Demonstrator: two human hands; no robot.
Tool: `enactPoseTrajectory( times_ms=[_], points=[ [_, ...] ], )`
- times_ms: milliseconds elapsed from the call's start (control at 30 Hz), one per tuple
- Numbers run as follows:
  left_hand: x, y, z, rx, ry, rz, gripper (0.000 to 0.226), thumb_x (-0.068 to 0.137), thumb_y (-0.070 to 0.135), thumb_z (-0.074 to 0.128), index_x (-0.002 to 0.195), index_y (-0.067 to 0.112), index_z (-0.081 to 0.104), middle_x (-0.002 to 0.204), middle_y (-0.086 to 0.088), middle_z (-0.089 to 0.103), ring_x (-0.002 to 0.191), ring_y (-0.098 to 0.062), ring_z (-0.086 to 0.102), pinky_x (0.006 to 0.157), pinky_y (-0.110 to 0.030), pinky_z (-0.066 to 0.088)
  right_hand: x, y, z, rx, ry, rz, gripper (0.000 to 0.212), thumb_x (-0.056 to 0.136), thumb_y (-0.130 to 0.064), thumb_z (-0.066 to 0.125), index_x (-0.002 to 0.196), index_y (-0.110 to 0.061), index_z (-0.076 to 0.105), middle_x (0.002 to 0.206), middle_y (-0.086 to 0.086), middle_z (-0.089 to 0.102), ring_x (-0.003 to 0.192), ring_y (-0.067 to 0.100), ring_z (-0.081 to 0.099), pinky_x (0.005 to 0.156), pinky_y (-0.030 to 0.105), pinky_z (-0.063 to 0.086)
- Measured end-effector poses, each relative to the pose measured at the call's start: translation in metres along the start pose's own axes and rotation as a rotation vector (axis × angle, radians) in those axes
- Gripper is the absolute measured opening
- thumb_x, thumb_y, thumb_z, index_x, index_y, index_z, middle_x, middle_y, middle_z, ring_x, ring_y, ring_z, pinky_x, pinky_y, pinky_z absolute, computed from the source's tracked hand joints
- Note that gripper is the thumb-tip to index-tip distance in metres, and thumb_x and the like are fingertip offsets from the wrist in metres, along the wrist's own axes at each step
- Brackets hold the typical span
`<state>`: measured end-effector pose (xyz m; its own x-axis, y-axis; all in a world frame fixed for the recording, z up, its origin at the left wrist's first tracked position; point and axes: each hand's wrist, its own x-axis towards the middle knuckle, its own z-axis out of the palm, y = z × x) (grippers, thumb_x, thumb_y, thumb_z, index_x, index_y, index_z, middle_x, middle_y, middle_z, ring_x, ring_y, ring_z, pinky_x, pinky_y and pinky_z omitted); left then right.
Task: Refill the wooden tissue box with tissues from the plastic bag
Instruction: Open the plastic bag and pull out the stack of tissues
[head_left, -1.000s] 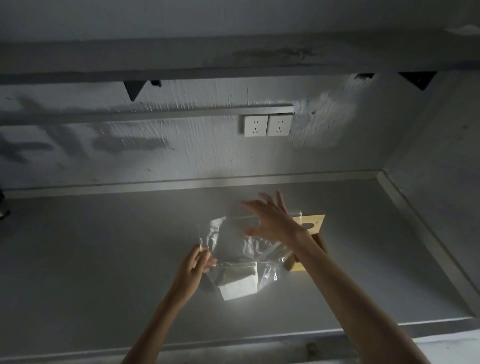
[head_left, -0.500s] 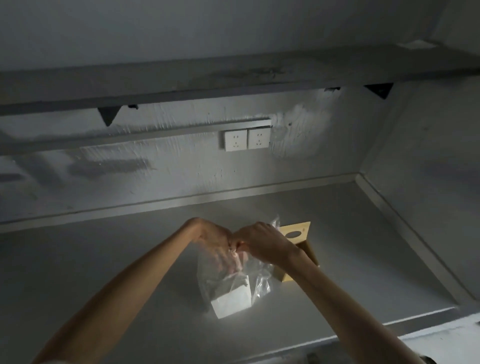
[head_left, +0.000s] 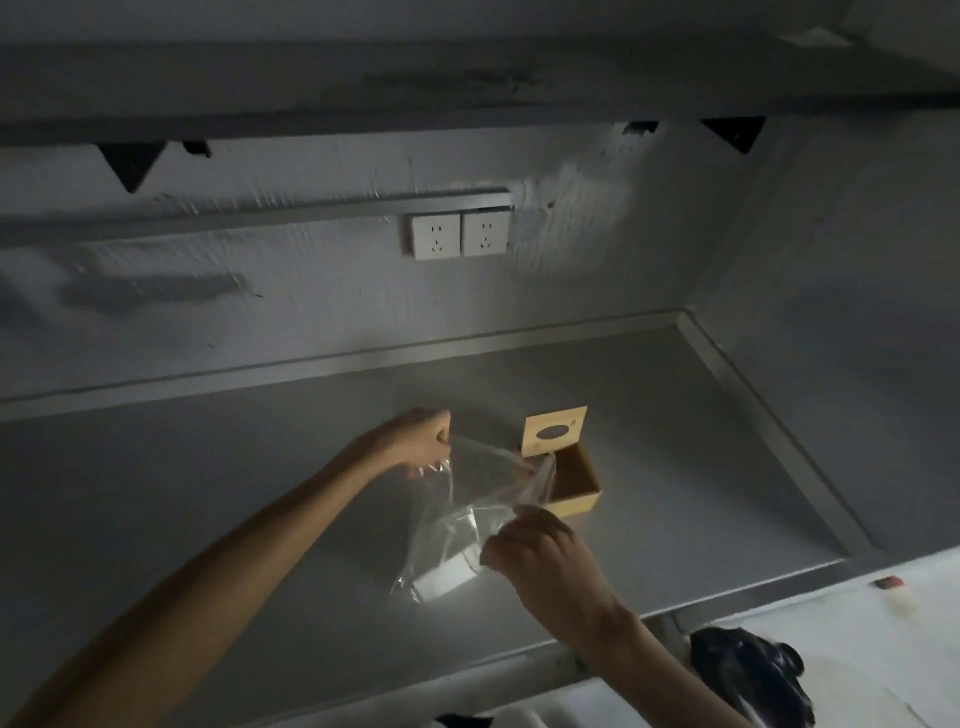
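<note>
A clear plastic bag (head_left: 470, 499) stands on the grey counter (head_left: 208, 519), its mouth stretched wide between my hands. My left hand (head_left: 415, 441) pinches the far edge of the mouth. My right hand (head_left: 535, 545) grips the near edge. A white stack of tissues (head_left: 444, 577) lies at the bottom of the bag. Just behind and to the right of the bag sits the wooden tissue box (head_left: 574, 480), its inside bare wood, with its lid (head_left: 553, 430) standing upright and showing a dark oval slot.
Two white wall sockets (head_left: 460, 235) sit on the back wall under a shelf (head_left: 467, 88). A raised rim (head_left: 769, 421) borders the counter on the right. A dark crumpled object (head_left: 748, 675) lies on a pale surface below the counter's front edge.
My hands, held close together at the bag's top half a second ago, have moved apart and pulled its mouth wide. The view shifted, so the box now shows fully.
</note>
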<state>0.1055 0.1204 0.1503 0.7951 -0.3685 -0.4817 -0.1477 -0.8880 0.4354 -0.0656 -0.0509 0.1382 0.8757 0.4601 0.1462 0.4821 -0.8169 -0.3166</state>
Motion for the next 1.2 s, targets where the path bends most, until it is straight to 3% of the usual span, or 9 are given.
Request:
enactPoseTrajectory(
  times_ms=[100, 200, 300, 533, 667, 733, 933, 1100, 1200],
  points=[
    [-0.002, -0.002, -0.011, 0.115, 0.203, -0.009, 0.01, 0.089, 0.018, 0.049, 0.093, 0.01, 0.053, 0.092, -0.011, 0.068, 0.067, -0.03, 0.071, 0.062, -0.031, 0.045, -0.031, -0.004, -0.008, -0.031, -0.21, 0.045, 0.024, 0.061, -0.021, 0.091, 0.08, -0.026, 0.077, 0.076, -0.013, 0.076, 0.071, 0.002, 0.071, 0.075, 0.018, 0.059],
    [-0.007, 0.005, -0.002, 0.07, 0.164, -0.05, 0.018, 0.091, 0.023, 0.042, 0.099, 0.008, 0.049, 0.097, -0.012, 0.066, 0.06, -0.03, 0.071, 0.057, -0.029, 0.044, -0.04, -0.005, -0.014, -0.104, -0.354, 0.092, 0.031, 0.087, -0.01, 0.062, 0.117, -0.019, 0.067, 0.118, -0.001, 0.07, 0.11, 0.015, 0.065, 0.099, 0.028, 0.048],
    [-0.019, 0.01, 0.012, 0.017, 0.139, -0.045, 0.016, 0.09, 0.022, 0.04, 0.099, 0.01, 0.045, 0.096, -0.014, 0.065, 0.059, -0.03, 0.07, 0.057, -0.03, 0.041, -0.025, -0.006, -0.023, 0.016, -0.251, 0.136, 0.044, 0.093, 0.0, 0.05, 0.134, -0.012, 0.055, 0.138, 0.005, 0.057, 0.127, 0.017, 0.054, 0.105, 0.025, 0.043],
    [-0.043, 0.015, 0.028, -0.081, 0.081, 0.035, 0.03, 0.087, 0.018, 0.05, 0.115, 0.008, 0.045, 0.103, -0.009, 0.059, 0.077, -0.026, 0.055, 0.066, -0.03, 0.041, 0.034, -0.011, -0.001, -0.246, -0.328, 0.133, 0.033, 0.094, -0.018, 0.056, 0.125, -0.007, 0.062, 0.109, 0.011, 0.07, 0.091, 0.02, 0.067, 0.075, 0.02, 0.05],
    [-0.05, 0.011, 0.032, -0.099, 0.199, 0.075, 0.028, 0.085, 0.007, 0.051, 0.112, 0.004, 0.051, 0.113, -0.014, 0.063, 0.098, -0.031, 0.06, 0.082, -0.034, 0.047, 0.037, -0.011, 0.018, 0.145, -0.967, 0.33, 0.046, 0.095, -0.003, 0.054, 0.14, -0.006, 0.045, 0.127, 0.018, 0.063, 0.108, 0.028, 0.068, 0.078, 0.028, 0.054],
    [-0.053, 0.01, 0.034, -0.125, 0.203, 0.092, 0.026, 0.086, 0.007, 0.05, 0.112, 0.005, 0.051, 0.109, -0.013, 0.064, 0.095, -0.032, 0.062, 0.079, -0.033, 0.046, 0.036, -0.008, 0.023, 0.244, -1.075, 0.418, 0.047, 0.095, -0.008, 0.055, 0.141, -0.013, 0.046, 0.125, 0.014, 0.066, 0.1, 0.024, 0.072, 0.066, 0.024, 0.056],
    [-0.052, 0.012, 0.039, -0.158, 0.084, 0.148, 0.025, 0.087, 0.009, 0.048, 0.112, 0.011, 0.049, 0.088, -0.003, 0.062, 0.069, -0.029, 0.072, 0.071, -0.043, 0.058, 0.047, 0.001, 0.051, -0.188, -0.676, 0.221, 0.028, 0.1, -0.004, 0.044, 0.124, 0.005, 0.056, 0.127, 0.021, 0.062, 0.118, 0.03, 0.061, 0.103, 0.035, 0.047],
    [-0.044, 0.01, 0.042, -0.184, 0.037, 0.164, 0.029, 0.09, 0.007, 0.05, 0.118, 0.012, 0.048, 0.078, 0.004, 0.061, 0.056, -0.019, 0.067, 0.061, -0.029, 0.054, 0.07, 0.007, 0.103, -0.167, -0.622, 0.23, 0.031, 0.099, -0.007, 0.044, 0.126, 0.001, 0.058, 0.124, 0.024, 0.06, 0.116, 0.037, 0.058, 0.082, 0.033, 0.048],
    [-0.043, 0.007, 0.041, -0.209, 0.034, 0.169, 0.03, 0.09, 0.007, 0.051, 0.12, 0.013, 0.048, 0.08, 0.003, 0.062, 0.052, -0.013, 0.064, 0.055, -0.021, 0.05, 0.072, 0.015, 0.133, -0.149, -0.583, 0.369, 0.052, 0.102, -0.011, 0.042, 0.15, 0.002, 0.026, 0.152, 0.028, 0.032, 0.141, 0.044, 0.033, 0.106, 0.046, 0.041]
  ],
)
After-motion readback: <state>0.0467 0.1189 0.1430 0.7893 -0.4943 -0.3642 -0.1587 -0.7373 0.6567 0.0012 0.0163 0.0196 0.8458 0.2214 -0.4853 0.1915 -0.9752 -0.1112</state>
